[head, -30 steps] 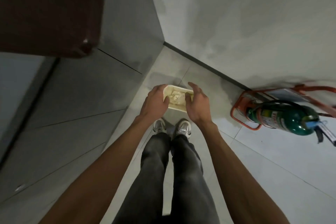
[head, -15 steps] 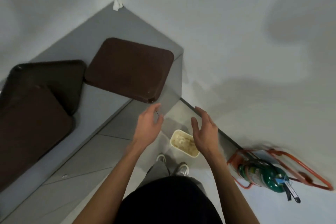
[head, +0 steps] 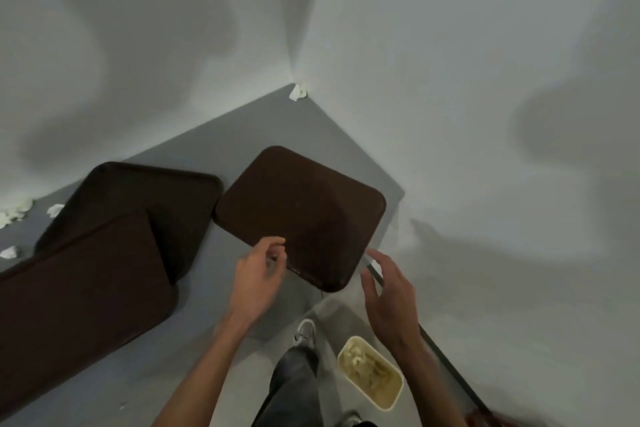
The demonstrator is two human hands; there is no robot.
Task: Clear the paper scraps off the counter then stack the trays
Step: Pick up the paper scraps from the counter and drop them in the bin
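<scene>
Left hand [head: 258,279]: fingers loosely curled, nothing seen in them. It hovers at the near edge of the right-hand tray [head: 301,215]; contact with the rim cannot be confirmed.

Right hand [head: 388,298]: fingers relaxed and spread, empty, just off that tray's near corner. Directly below it, on the floor, stands a tub [head: 372,373] holding pale crumpled paper.

Scraps lie on the counter [head: 242,135]. A corner scrap [head: 298,92] sits well beyond both hands, past the tray. A left cluster [head: 15,213] lies far out on the left hand's side, beside the rear tray [head: 149,191]. The front tray [head: 79,305], left of the left hand, overlaps the rear one.

Assessment: the clearing step is unfinished and stacking has not begun. The next move, as judged, calls for a long reach over the right-hand tray to the corner scrap and a fingertip pinch on light paper. The scrap then needs carrying back to the tub below the right hand
</scene>
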